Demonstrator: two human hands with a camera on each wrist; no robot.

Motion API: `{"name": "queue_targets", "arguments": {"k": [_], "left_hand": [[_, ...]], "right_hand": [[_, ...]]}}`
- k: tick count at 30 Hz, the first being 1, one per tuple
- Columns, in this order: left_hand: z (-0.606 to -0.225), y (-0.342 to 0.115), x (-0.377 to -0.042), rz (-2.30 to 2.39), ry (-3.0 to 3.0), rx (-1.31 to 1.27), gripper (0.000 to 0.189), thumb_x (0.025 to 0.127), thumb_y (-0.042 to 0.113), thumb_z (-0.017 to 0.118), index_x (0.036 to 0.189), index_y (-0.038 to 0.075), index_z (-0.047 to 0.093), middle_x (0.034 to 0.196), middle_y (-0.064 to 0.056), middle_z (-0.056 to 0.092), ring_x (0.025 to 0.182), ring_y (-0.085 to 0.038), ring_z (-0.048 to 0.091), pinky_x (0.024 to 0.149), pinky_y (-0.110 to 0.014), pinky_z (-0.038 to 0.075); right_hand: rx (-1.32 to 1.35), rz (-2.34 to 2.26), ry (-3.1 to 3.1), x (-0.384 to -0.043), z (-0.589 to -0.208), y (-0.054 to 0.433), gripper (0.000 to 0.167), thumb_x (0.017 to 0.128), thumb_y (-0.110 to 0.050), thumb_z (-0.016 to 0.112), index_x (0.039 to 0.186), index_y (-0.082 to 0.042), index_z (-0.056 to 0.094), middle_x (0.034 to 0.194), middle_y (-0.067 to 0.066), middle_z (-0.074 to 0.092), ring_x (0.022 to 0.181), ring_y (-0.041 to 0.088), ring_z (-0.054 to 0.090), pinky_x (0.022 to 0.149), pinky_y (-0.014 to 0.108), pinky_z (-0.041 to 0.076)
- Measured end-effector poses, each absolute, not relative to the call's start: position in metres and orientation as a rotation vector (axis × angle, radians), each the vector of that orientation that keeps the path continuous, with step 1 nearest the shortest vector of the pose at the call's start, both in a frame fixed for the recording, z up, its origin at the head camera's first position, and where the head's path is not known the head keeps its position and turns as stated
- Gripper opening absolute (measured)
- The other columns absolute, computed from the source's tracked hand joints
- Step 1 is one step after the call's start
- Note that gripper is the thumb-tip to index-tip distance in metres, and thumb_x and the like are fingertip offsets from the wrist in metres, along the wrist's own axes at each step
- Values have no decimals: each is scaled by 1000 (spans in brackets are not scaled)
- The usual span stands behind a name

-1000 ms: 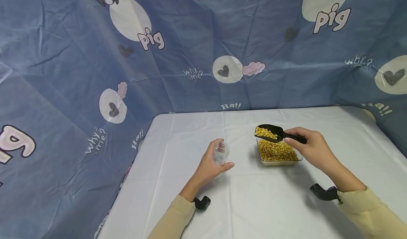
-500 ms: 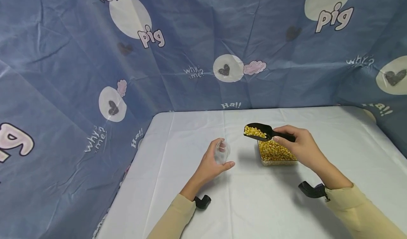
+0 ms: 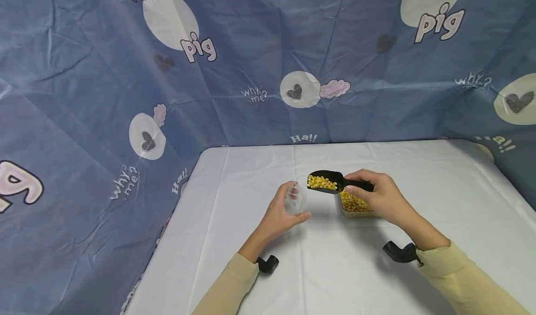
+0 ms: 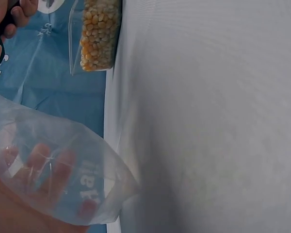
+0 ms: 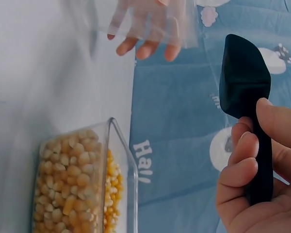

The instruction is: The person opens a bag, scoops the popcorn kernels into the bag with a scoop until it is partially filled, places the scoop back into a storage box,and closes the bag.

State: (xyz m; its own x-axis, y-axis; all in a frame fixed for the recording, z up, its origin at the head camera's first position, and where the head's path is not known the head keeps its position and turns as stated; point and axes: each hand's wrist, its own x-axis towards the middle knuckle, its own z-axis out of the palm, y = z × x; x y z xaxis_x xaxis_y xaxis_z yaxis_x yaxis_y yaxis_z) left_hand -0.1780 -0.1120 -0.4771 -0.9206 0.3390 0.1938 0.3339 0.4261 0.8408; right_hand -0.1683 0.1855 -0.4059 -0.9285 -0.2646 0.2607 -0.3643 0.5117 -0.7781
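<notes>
My left hand holds a clear plastic bag, thumb on the near side and fingers around the far side. In the left wrist view the fingers show through the thin, see-through bag. My right hand grips the handle of a black scoop, fingers curled round it in the right wrist view. Yellow corn kernels lie in the scoop, whose front edge is just right of the bag's mouth. Below the right hand, partly hidden by it, stands a clear rectangular container of corn kernels.
A white cloth covers the table. Blue printed fabric hangs behind and along the left side. Black wrist-worn mounts stick out by both cuffs, above the cloth.
My right hand has carried the loaded scoop leftward from above the container to the bag's mouth. My left hand and the bag have stayed nearly still, shifting very slightly right.
</notes>
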Motion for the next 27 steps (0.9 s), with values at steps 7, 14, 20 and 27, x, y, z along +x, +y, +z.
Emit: {"name": "queue_targets", "arguments": {"k": [7, 14, 20, 27], "left_hand": [[-477, -108, -178, 1491, 2680, 616, 90, 81, 48, 82, 153, 25, 34, 138, -2, 50, 125, -19, 50, 104, -49, 41], [-478, -105, -178, 1416, 2726, 599, 90, 81, 44, 84, 154, 24, 34, 147, 3, 43, 131, -19, 46, 108, -50, 38], [-477, -103, -177, 1413, 2727, 633, 86, 82, 46, 83, 152, 28, 36, 130, 4, 48, 117, -17, 50, 101, -50, 42], [-477, -102, -177, 1412, 2735, 627, 83, 81, 49, 82, 149, 25, 40, 135, 5, 50, 125, -18, 50, 105, -50, 40]], "right_hand": [[593, 1373, -2649, -168, -413, 180, 27, 95, -30, 73, 119, -16, 72, 120, 0, 69, 118, 26, 61, 97, 52, 48], [660, 1357, -2650, -166, -416, 178, 25, 94, -28, 74, 118, -20, 72, 119, -8, 69, 117, 19, 62, 97, 47, 49], [678, 1348, -2651, -167, -419, 175, 24, 92, -28, 76, 116, -21, 74, 119, -8, 69, 116, 17, 62, 97, 44, 49], [696, 1298, -2688, -167, -419, 171, 23, 92, -26, 77, 114, -22, 74, 114, -11, 69, 108, 12, 64, 90, 41, 52]]}}
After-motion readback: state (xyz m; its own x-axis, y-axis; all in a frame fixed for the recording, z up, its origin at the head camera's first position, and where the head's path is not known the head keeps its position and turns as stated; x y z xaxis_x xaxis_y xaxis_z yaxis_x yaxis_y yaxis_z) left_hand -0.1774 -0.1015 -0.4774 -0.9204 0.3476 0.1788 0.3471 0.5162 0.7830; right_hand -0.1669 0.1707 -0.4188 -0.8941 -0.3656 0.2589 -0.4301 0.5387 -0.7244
